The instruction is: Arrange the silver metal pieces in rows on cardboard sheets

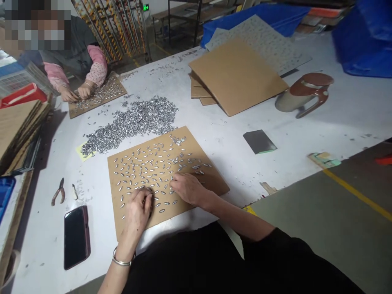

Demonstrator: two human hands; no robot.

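A brown cardboard sheet (pixel 165 220) lies on the white table before me, with many small silver spindle-shaped metal pieces (pixel 154 173) spread over it in loose rows. Over the sheet's lower left part is my left hand (pixel 139 208), its fingers curled and pinched together; what they hold, if anything, is too small to make out. My right hand (pixel 186 188) rests near the sheet's middle, fingertips closed down among the pieces, and its grip is hidden. Beyond the sheet lies a large heap of the same silver pieces (pixel 137 120).
A phone (pixel 76 237), pliers (pixel 59 192) and a small cutter (pixel 74 192) lie at left. On the right are a dark sanding block (pixel 260 141), a lidded jug (pixel 303 92) and stacked cardboard (pixel 239 77). Another person's hands (pixel 78 92) work on a board at far left.
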